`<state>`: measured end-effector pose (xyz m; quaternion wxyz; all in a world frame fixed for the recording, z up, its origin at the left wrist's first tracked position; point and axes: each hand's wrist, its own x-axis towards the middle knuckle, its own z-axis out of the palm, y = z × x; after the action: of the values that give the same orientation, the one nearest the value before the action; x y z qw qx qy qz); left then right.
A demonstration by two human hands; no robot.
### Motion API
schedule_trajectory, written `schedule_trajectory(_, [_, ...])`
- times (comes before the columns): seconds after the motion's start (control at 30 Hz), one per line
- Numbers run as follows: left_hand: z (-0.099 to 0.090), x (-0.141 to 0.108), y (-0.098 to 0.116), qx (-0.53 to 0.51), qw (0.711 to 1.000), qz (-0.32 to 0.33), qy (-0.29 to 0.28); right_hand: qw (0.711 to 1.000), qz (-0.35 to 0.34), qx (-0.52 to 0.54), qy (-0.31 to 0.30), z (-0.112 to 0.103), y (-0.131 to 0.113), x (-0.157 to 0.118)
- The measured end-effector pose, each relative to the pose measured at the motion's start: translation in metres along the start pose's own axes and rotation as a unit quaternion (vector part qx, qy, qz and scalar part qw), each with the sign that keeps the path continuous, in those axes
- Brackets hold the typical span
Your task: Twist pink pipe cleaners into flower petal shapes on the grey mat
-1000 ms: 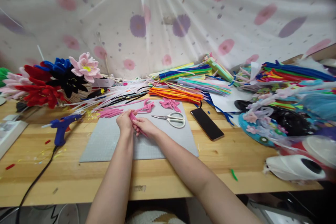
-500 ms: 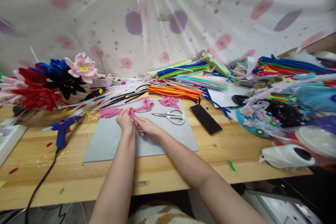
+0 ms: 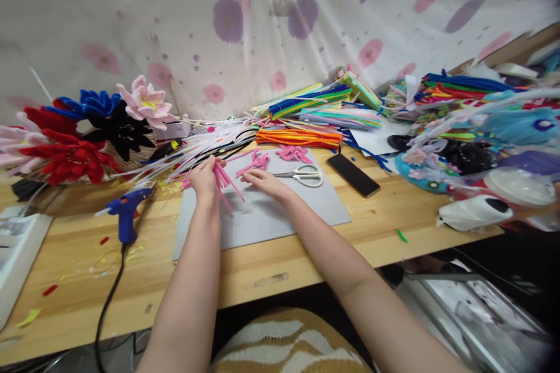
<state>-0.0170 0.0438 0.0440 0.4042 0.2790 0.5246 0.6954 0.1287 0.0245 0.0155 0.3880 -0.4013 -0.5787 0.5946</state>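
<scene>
My left hand [image 3: 205, 179] is closed around several pink pipe cleaners [image 3: 227, 185], whose loose ends fan out toward the right over the grey cutting mat [image 3: 266, 222]. Apart from that bunch, my right hand [image 3: 268, 183] hovers low over the mat with its fingers stretched to the left; nothing shows clearly in them. Just behind it lies a pink looped pipe-cleaner piece [image 3: 261, 159]. A second pink looped piece [image 3: 294, 154] rests farther back on the mat. Scissors [image 3: 308, 176] with pale handles lie to the right of my right hand, blades pointing left.
A blue glue gun [image 3: 126, 215] with a black cord stands at left, below fuzzy flowers [image 3: 79, 154]. Orange pipe cleaners [image 3: 300, 138] and other coloured bundles line the back. A phone [image 3: 353, 175] lies right of the mat, and a white thread cone [image 3: 475, 212] farther right.
My right hand has come away from the pink pipe cleaners and moved right. The bunch in my left hand now spreads out. The view has shifted slightly.
</scene>
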Motion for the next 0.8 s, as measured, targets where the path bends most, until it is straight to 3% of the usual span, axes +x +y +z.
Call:
schedule_trajectory(0.13, [0.002,-0.007,-0.006,-0.011,0.998,-0.04,-0.046,0.993,0.025,0.102,-0.047,0.038,0.0,0.008])
schedule_trajectory(0.23, [0.004,-0.012,-0.012,-0.03,0.996,-0.032,-0.075,0.996,0.029,0.088,0.017,0.052,0.005,0.01])
schedule_trajectory(0.33, [0.001,-0.017,-0.019,-0.028,0.99,-0.048,-0.127,0.996,0.029,0.054,0.061,0.049,0.009,0.008])
schedule_trajectory(0.47, [-0.011,-0.029,-0.029,0.039,0.98,-0.072,-0.181,0.992,0.062,0.095,0.054,0.037,0.012,0.004])
schedule_trajectory(0.6, [-0.019,-0.039,-0.041,0.054,0.979,-0.083,-0.177,0.989,0.098,0.109,0.022,0.032,0.017,0.0])
schedule_trajectory(0.7, [-0.022,-0.042,-0.047,0.075,0.983,-0.051,-0.162,0.99,0.116,0.071,-0.024,0.029,0.023,-0.006])
schedule_trajectory(0.8, [-0.023,-0.042,-0.048,0.098,0.985,-0.02,-0.141,0.995,0.092,-0.018,0.016,0.022,0.025,-0.011])
